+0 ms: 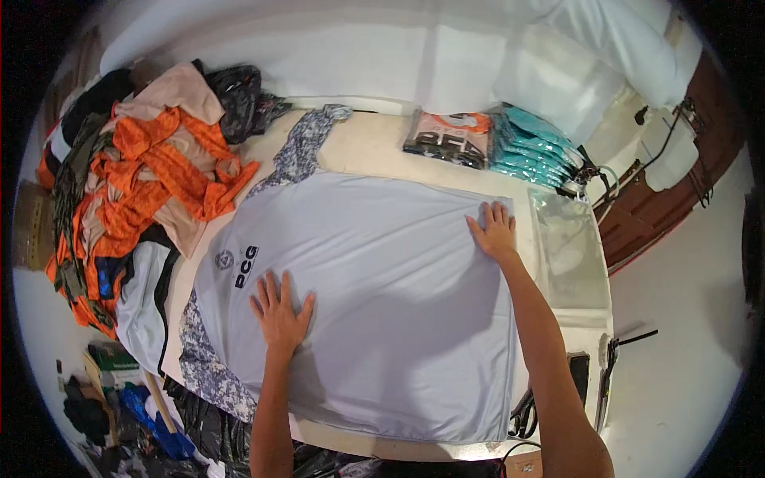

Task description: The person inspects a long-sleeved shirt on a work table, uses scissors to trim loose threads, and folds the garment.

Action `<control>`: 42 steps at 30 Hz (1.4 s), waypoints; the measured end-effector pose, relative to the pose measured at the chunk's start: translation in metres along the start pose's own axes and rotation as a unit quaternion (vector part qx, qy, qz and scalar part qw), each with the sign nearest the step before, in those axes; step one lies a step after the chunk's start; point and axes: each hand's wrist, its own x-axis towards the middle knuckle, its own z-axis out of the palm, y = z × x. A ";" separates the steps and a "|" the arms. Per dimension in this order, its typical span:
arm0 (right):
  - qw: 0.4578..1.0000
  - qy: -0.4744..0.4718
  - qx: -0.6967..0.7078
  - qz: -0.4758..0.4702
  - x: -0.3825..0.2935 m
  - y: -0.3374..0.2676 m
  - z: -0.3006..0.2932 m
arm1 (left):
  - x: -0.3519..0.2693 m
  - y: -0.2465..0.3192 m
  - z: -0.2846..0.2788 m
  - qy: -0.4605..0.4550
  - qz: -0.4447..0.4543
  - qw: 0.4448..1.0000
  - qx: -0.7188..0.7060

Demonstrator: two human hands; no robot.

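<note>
A light grey T-shirt (382, 269) lies spread on a cream table (364, 137), its neck end to the left and its hem to the right. Both sleeves are blue-grey camouflage: one sleeve (302, 143) points away, the other sleeve (206, 352) comes towards me. Dark lettering and a round emblem mark the chest. My left hand (281, 313) rests flat on the shirt just beside that print, fingers spread. Palm down, my right hand (495, 230) touches the far corner of the hem. Neither hand grips anything. Slanting creases run across the fabric between them.
A heap of orange, beige and dark garments (161, 161) covers the left end. Bagged teal garments (532, 146) and a bagged printed shirt (448, 137) sit at the back. Clear plastic bags (571, 251) lie right. Black-handled scissors (524, 415) and a dark phone-like device (578, 376) are near my right arm.
</note>
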 end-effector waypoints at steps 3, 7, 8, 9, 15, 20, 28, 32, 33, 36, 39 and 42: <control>0.999 0.046 0.013 -0.017 -0.020 -0.004 0.009 | 0.002 0.002 0.003 0.005 0.009 1.000 0.002; 0.990 0.003 0.049 -0.129 -0.071 -0.033 -0.002 | 0.003 -0.001 -0.005 -0.006 0.007 1.000 0.003; 0.992 -0.001 0.049 -0.116 -0.074 -0.029 -0.006 | 0.002 -0.003 -0.006 -0.014 0.018 1.000 0.003; 0.991 0.012 0.048 -0.123 -0.073 -0.023 -0.008 | 0.003 -0.004 -0.006 -0.020 0.008 1.000 0.008; 0.989 0.013 0.054 -0.135 -0.069 0.009 -0.021 | -0.002 0.008 -0.003 -0.024 0.009 0.999 0.025; 0.991 0.028 0.082 -0.098 -0.111 0.011 -0.024 | -0.002 0.002 0.000 -0.018 0.018 1.000 0.005; 0.991 0.032 0.090 -0.093 -0.279 -0.085 -0.051 | -0.006 -0.003 -0.003 -0.030 0.008 1.000 0.006; 0.997 0.049 0.057 -0.034 -0.312 -0.075 -0.056 | -0.002 0.010 -0.003 -0.051 0.001 0.999 0.013; 0.997 0.049 0.058 -0.028 -0.314 -0.070 -0.059 | -0.004 0.010 -0.001 -0.055 0.004 0.998 0.010; 0.997 0.055 0.053 -0.024 -0.317 -0.062 -0.061 | -0.004 0.011 0.001 -0.045 -0.006 0.999 0.009; 0.996 0.045 0.063 -0.042 -0.311 -0.077 -0.062 | -0.005 -0.004 -0.002 -0.028 0.000 0.999 -0.028; 0.988 0.011 0.110 -0.112 -0.301 -0.117 -0.067 | -0.003 -0.029 0.011 0.065 0.023 0.993 -0.095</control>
